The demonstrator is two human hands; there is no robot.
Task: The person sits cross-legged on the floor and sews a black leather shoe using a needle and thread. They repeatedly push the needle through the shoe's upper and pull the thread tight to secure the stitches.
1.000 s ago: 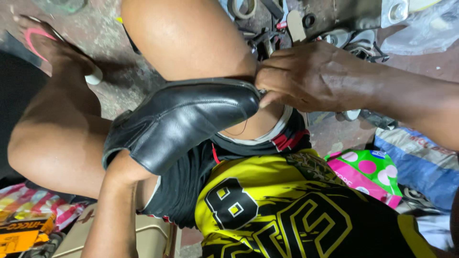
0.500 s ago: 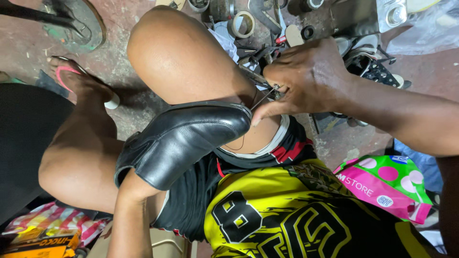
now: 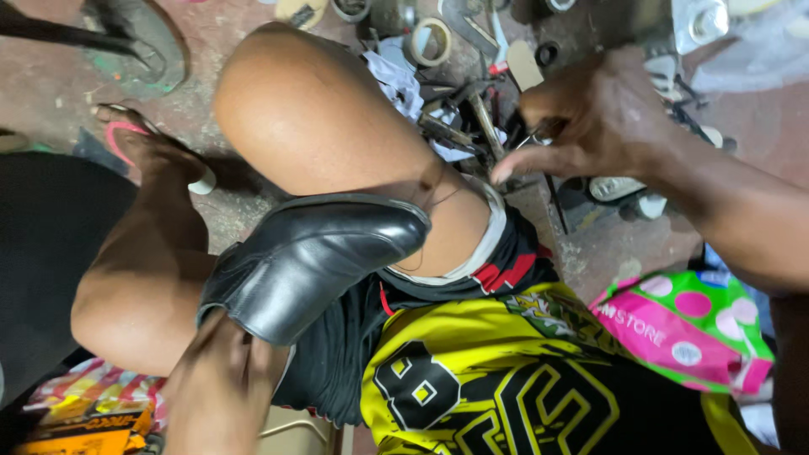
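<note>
A black leather shoe (image 3: 312,261) lies sole-up across my bare thigh (image 3: 320,118), its toe pointing right. My left hand (image 3: 221,375) reaches up from below into the shoe's opening and holds it; the fingers are hidden inside. My right hand (image 3: 594,118) is raised to the right of the toe, apart from the shoe, pinching a thin metal needle (image 3: 533,139). Thin dark threads (image 3: 440,195) hang at the toe's edge.
A heap of metal tools (image 3: 472,118) and a tape roll (image 3: 434,42) lie on the floor beyond my knee. A pink and green dotted bag (image 3: 683,329) sits at right. My foot wears a pink-strapped sandal (image 3: 139,143). Colourful packets (image 3: 84,413) lie at bottom left.
My right hand has pulled up and to the right, away from the shoe's toe where it was working. The shoe stays on my thigh with my left hand in it.
</note>
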